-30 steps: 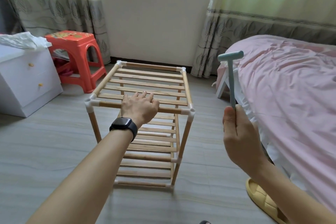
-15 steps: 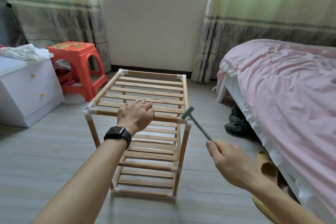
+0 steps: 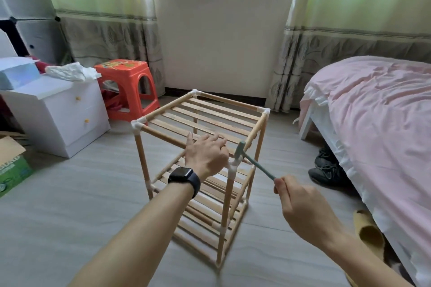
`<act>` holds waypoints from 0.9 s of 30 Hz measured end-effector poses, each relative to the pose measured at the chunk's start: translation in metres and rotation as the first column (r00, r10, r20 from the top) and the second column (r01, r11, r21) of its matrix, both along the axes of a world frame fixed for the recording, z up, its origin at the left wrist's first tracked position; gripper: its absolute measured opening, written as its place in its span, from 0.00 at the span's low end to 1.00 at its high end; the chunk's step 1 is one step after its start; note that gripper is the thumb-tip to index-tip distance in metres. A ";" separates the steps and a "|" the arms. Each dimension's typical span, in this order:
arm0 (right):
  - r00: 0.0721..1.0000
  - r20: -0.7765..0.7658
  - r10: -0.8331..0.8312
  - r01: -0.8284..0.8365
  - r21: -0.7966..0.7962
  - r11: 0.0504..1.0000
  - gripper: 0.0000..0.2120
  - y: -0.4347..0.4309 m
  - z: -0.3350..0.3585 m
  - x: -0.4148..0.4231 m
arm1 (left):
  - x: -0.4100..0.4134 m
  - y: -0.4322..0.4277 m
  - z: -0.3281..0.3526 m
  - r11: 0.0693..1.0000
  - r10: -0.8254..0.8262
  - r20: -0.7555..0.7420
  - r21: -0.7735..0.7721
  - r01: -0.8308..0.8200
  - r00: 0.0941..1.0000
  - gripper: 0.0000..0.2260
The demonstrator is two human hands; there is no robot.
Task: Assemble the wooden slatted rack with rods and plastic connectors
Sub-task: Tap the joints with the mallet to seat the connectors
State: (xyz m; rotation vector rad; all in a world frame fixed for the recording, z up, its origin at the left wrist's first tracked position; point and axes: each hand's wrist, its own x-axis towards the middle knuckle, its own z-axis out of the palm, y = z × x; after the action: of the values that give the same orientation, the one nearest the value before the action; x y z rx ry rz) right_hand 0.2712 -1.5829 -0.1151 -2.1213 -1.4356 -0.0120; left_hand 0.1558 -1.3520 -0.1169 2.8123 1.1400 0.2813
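The wooden slatted rack stands upright on the floor, its rods joined by white plastic connectors. My left hand rests on the near top rod with fingers spread over the slats. A small teal hammer is held by the end of its handle in my right hand. The hammer's head sits on the near right top corner connector. Three slatted shelves show, the lower ones partly behind my left arm.
A white drawer cabinet and a red plastic stool stand to the left. A cardboard box is at the far left. The pink bed fills the right side, with black shoes and a yellow slipper beside it.
My right hand swung the hammer down from an upright raised position onto the rack's near right corner connector. My left hand stayed on the top rod. The camera view shifted.
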 end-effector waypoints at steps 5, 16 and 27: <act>0.992 0.125 0.009 -0.002 -0.060 0.998 0.25 0.002 -0.008 0.014 | -0.006 0.002 0.003 1.000 0.004 -0.041 0.008 -0.004 0.999 0.23; 0.992 0.109 0.070 -0.078 0.076 0.994 0.12 -0.001 0.010 -0.002 | -0.005 -0.001 0.003 1.000 0.023 -0.027 0.013 -0.023 0.999 0.22; 0.999 -0.033 0.029 -0.028 0.016 0.999 0.13 0.002 0.006 -0.001 | -0.008 -0.002 0.005 1.000 0.014 -0.022 0.000 -0.014 1.000 0.21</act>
State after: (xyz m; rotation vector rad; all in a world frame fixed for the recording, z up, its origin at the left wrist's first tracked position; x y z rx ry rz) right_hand 0.2703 -1.5810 -0.1087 -2.0787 -1.4415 0.0229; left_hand 0.1482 -1.3541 -0.1121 2.8151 1.1642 0.2516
